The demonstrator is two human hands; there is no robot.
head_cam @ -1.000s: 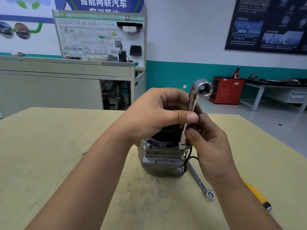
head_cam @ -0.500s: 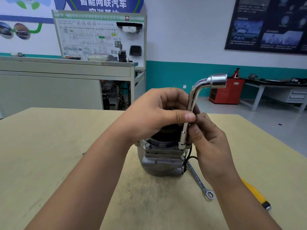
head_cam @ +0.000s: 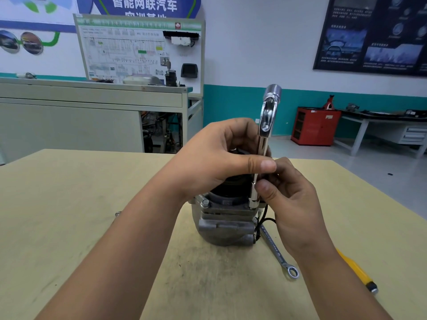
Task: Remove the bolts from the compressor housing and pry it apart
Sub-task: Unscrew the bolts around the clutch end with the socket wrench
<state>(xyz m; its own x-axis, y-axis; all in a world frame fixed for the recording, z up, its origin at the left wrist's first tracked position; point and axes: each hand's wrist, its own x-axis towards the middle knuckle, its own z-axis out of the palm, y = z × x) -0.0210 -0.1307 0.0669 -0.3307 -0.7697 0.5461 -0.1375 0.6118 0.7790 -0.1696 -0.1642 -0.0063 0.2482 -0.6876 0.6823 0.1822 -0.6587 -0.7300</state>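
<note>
Find the compressor housing (head_cam: 223, 227) upright at the middle of the worktop (head_cam: 69, 204), black pulley end up. Note the L-shaped socket wrench (head_cam: 265, 125) standing nearly vertical, with its socket end seated on the flange at 3 o'clock, presumably over a bolt hidden beneath.

Note the grip of the left hand (head_cam: 217, 162): fingers curled over the pulley top, thumb clamped against the wrench shaft. Note the grip of the right hand (head_cam: 291, 204): fingertips pinched round the lower shaft, just above the socket.

Judge the step as spinning a bolt out by hand.
- Hold the shaft in line with the bolt, so the socket cannot ride off the head.
- Twirl with the right fingertips and steady with the left thumb.
- Press down lightly to stop the housing rocking.
- Lift away only once the thread runs free, and catch the bolt.
- Take next the bolt head (head_cam: 205, 202) showing at 9 o'clock on the flange.

Leave the ring spanner (head_cam: 277, 252) flat at 4 o'clock. Leave the yellow-handled screwdriver (head_cam: 355, 271) further out the same way, likely useful for prying.

As for containers, see only a red cabinet (head_cam: 314, 125) far back at 2 o'clock. Cannot tell its contents.
</note>
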